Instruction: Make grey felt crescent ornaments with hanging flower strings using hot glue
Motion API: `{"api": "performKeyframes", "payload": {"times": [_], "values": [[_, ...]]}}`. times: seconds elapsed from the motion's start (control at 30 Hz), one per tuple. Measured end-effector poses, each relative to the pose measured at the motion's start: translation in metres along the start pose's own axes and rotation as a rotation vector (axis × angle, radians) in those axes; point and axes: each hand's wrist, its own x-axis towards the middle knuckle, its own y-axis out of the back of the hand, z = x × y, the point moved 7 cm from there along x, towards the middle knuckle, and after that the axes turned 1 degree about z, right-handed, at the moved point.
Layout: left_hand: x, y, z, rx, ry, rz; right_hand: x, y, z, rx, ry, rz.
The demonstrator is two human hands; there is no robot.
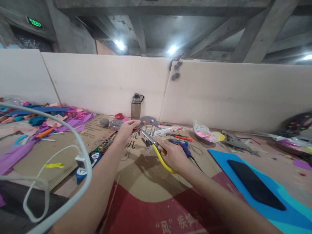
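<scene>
Near the middle of the view, my left hand point(127, 130) pinches a dark grey felt piece point(149, 121) dotted with pink and orange spots. The piece spreads out on both sides of my fingers, and thin dark strands with small dark bits hang below its right part. My right hand point(170, 154) is closed round the yellow-handled scissors point(149, 137). Their metal blades point up and left, with the tips at the lower edge of the felt, close to my left fingertips. Whether the blades touch the felt is hard to tell.
A bottle point(136, 106) stands behind my hands. Right of them lie a blue glue gun point(184, 148), a bowl of scraps point(207, 138) and a black phone point(254, 183) on blue sheets. Leftward are a tape measure point(84, 170), a white cable point(84, 146) and colourful fabric scraps point(36, 121).
</scene>
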Motion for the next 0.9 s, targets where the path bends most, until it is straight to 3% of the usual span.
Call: {"api": "performKeyframes", "payload": {"times": [0.2, 0.4, 0.63, 0.9], "values": [[0.002, 0.002, -0.002, 0.014, -0.001, 0.022, 0.001, -0.002, 0.001, 0.021, 0.003, 0.012], [0.004, 0.002, -0.002, 0.000, 0.001, -0.003, -0.002, 0.000, 0.004, 0.211, -0.005, 0.032], [0.006, 0.016, 0.002, -0.124, 0.021, 0.106, -0.013, 0.013, 0.025, 0.358, -0.069, 0.066], [0.010, 0.022, 0.001, -0.189, 0.032, 0.127, -0.039, 0.005, 0.017, 0.215, -0.020, -0.225]]}}
